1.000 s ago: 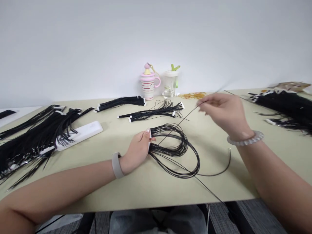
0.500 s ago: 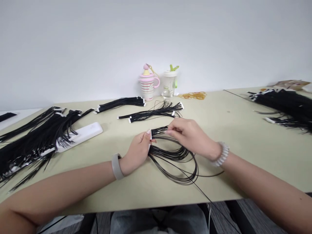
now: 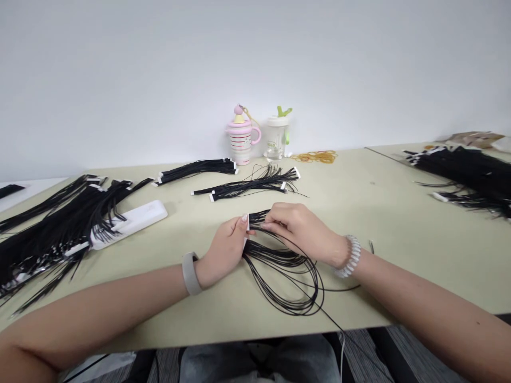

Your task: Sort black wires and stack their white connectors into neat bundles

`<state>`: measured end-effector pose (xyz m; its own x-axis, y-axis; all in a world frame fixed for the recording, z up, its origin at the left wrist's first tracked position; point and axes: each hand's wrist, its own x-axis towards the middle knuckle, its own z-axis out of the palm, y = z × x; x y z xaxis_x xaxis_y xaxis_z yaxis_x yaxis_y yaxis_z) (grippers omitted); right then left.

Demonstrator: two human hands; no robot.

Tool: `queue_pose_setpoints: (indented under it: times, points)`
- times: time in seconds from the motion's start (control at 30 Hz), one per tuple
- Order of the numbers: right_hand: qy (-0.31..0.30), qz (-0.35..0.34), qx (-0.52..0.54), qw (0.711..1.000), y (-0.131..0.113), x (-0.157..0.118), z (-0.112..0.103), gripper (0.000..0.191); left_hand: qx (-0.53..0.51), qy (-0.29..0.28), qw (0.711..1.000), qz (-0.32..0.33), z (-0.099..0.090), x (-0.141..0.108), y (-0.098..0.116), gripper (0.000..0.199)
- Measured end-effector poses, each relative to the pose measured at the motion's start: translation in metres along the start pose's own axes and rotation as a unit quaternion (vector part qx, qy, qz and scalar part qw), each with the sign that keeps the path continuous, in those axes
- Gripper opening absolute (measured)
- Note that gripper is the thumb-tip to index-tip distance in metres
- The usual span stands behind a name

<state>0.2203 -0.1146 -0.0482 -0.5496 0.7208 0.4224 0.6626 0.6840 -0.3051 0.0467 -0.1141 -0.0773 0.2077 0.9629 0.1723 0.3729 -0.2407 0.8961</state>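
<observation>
My left hand (image 3: 227,243) is closed on the end of a wire harness, with the thumb against a white connector (image 3: 248,221). A second white connector (image 3: 245,244) of the same harness shows just below it. Black wires (image 3: 275,254) run out of both connectors and curve round in large loops to the right. Close to the upper connector, my right hand (image 3: 305,231) has thumb and forefinger pinched together on a black wire. Its other fingers are curled, hiding part of the wires. One long wire crosses the table's front edge.
Finished-looking black wire bundles lie behind my hands (image 3: 251,183) and at the right (image 3: 471,173). A large wire pile (image 3: 43,234) lies left, partly over a white flat case (image 3: 147,215). A pink-lidded cup (image 3: 240,141), a clear cup (image 3: 276,139) and rubber bands (image 3: 315,157) are by the wall.
My right hand has moved left and slightly down, nearer the upper connector. The wire loops hang a little lower on the table. My left hand keeps its hold.
</observation>
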Motion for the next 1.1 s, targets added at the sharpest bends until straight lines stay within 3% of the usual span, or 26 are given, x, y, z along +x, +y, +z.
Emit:
queue_pose_setpoints:
  times: [0.3,0.83,0.97,1.1]
  points:
    - [-0.012,-0.012,0.006,1.000,0.002,0.000,-0.004,0.018,-0.004,-0.011,1.000,0.005,0.001,0.001,-0.002,0.043]
    - [-0.002,-0.022,-0.020,1.000,-0.003,0.000,0.007,0.021,-0.006,-0.025,1.000,0.011,-0.001,0.000,0.001,0.043]
    - [-0.019,0.007,-0.039,0.999,0.002,0.002,-0.003,0.019,-0.011,-0.013,1.000,0.000,0.000,0.000,0.001,0.043]
    - [-0.010,0.083,-0.069,0.994,0.014,-0.002,-0.027,0.011,-0.068,0.025,0.994,-0.081,0.001,0.000,0.002,0.041]
